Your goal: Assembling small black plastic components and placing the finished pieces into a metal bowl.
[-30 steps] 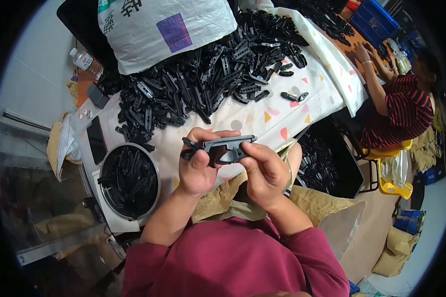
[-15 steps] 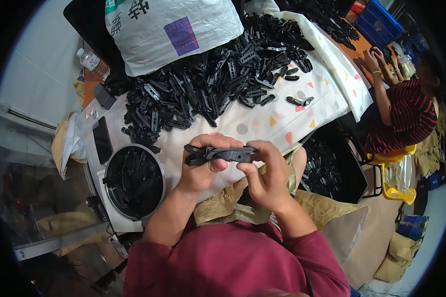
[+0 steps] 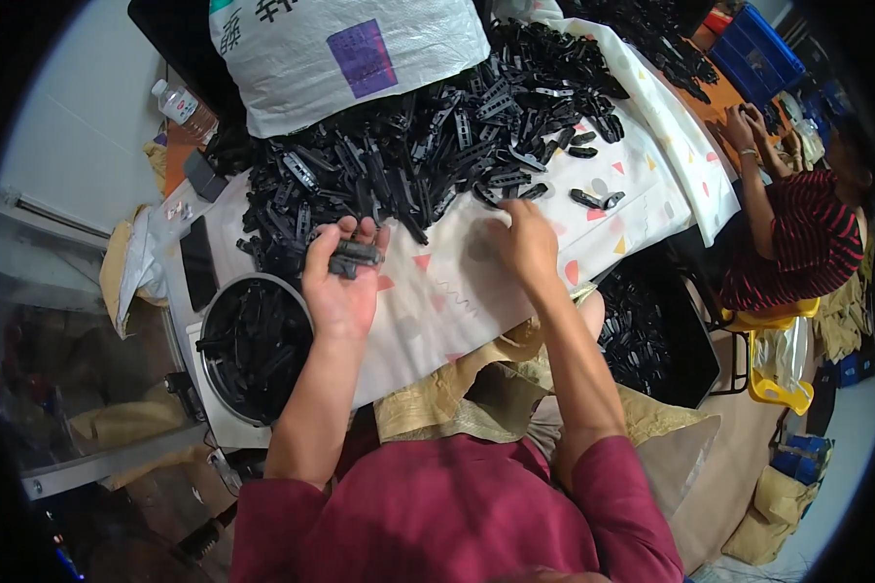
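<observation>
My left hand (image 3: pixel 345 282) is turned palm up, its fingers curled round a black plastic part (image 3: pixel 356 257) that looks slightly blurred. At the front edge of a heap of similar slim black plastic parts (image 3: pixel 369 175), my right hand (image 3: pixel 527 243) reaches forward. Its index fingertip is at the end of a curved black part (image 3: pixel 486 195), while the thumb stays apart from it; the other fingers are partly hidden. A round tub (image 3: pixel 306 335) filled with black parts stands to the left of my left forearm.
A white woven sack (image 3: pixel 292 87) lies over the heap on a patterned tablecloth (image 3: pixel 447 291). To the right is a black bin (image 3: pixel 690 374) of parts. A phone (image 3: pixel 198 267) and a bottle (image 3: pixel 180 109) are at left. A co-worker in a striped shirt (image 3: pixel 817 228) sits far right.
Both hands were together on a black plastic part. They have separated: the left moved left and forward, with a black part in it, and the right reached forward to the heap's edge.
</observation>
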A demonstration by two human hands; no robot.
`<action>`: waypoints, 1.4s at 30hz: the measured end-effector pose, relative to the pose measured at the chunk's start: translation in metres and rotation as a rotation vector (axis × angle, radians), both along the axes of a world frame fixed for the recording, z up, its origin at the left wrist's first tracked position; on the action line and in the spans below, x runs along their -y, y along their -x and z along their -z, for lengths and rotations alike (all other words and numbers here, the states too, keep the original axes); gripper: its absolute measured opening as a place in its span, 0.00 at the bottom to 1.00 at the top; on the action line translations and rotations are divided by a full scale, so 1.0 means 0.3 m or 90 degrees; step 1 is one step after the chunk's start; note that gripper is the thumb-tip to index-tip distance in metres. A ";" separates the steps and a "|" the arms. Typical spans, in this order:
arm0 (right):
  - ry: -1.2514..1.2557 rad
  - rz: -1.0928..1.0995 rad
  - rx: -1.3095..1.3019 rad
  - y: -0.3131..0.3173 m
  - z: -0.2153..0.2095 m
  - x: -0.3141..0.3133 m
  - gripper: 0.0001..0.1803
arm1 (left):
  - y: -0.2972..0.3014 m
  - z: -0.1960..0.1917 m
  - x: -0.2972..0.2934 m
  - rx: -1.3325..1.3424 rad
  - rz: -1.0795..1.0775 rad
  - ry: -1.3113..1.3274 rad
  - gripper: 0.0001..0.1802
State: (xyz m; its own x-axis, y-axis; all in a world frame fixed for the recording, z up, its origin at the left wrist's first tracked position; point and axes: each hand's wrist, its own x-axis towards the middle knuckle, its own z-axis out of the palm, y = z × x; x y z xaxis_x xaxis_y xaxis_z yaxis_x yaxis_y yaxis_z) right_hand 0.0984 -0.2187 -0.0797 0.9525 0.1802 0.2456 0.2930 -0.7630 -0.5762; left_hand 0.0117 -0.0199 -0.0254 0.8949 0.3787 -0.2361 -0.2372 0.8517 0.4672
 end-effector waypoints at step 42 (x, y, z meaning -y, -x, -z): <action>-0.308 -0.274 0.155 0.265 -0.301 -0.029 0.17 | -0.081 -0.234 0.013 0.039 0.598 -0.675 0.10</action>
